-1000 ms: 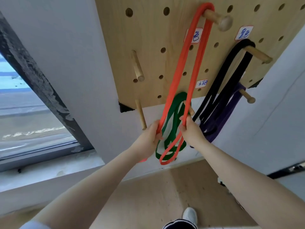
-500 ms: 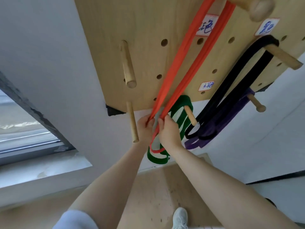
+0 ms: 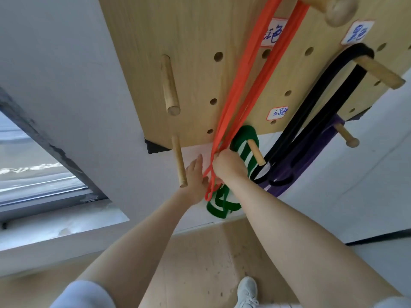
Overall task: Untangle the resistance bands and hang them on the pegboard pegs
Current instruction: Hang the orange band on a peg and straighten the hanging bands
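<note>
Right hand (image 3: 226, 164) curled round both strands of the orange band (image 3: 251, 72), pinching them together just below the pegboard (image 3: 189, 41) edge, prob to keep the loop flat & clear of the green band (image 3: 244, 138) behind it. Left hand (image 3: 195, 174) w/ fingers straight, holding nothing, resting beside the orange loop's lower end. Orange band runs up to the top peg (image 3: 333, 7), so it looks hung already. Green on its short peg (image 3: 255, 152), black band (image 3: 311, 103) & purple band (image 3: 311, 156) on pegs to the right, each apart so none re-tangle
</note>
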A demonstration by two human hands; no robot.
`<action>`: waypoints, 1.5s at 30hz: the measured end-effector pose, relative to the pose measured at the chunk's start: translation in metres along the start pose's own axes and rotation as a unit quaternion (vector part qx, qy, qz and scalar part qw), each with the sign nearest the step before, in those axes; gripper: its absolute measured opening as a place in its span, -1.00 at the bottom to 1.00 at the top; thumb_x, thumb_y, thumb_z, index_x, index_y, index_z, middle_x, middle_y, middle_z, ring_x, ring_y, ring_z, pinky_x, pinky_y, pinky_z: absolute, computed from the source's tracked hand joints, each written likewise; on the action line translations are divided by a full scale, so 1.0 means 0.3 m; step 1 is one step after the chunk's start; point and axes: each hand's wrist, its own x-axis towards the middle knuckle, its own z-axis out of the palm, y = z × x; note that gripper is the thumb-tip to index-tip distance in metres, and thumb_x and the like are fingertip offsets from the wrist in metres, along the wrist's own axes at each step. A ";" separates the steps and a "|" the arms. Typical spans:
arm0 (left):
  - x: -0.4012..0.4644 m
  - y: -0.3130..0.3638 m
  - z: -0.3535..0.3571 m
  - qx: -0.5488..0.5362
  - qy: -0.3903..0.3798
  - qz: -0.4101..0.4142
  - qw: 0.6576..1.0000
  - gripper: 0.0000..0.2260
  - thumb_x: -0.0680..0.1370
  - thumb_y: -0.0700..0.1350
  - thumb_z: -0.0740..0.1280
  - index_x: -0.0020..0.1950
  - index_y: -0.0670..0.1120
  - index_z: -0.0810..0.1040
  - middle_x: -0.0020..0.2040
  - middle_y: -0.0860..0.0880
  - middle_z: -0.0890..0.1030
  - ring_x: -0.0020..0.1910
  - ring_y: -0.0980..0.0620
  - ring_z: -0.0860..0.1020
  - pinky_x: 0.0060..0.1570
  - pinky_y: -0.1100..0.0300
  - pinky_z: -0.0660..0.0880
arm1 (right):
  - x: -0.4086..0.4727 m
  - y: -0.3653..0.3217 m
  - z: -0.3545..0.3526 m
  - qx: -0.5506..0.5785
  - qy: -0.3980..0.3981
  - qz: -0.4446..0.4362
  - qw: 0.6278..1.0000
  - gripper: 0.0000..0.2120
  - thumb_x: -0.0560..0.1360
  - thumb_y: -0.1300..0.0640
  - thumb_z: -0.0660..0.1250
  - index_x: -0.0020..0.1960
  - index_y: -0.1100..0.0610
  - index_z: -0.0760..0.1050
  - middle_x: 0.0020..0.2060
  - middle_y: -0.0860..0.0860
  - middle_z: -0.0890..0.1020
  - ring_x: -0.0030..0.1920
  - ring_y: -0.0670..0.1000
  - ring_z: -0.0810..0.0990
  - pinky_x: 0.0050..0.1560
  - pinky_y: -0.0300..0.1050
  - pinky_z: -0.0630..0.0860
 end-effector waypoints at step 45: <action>-0.815 0.425 -0.147 0.360 0.314 0.304 0.825 -0.43 0.63 -0.06 0.07 0.52 -0.11 -0.19 0.55 -0.09 -0.17 0.52 -0.04 -0.19 0.44 0.10 -0.26 | -0.874 0.556 -0.446 -0.218 0.353 -0.268 0.869 -0.34 0.61 -0.13 -0.04 0.44 0.11 -0.39 0.42 0.00 -0.37 0.45 -0.03 -0.37 0.44 -0.10 -0.35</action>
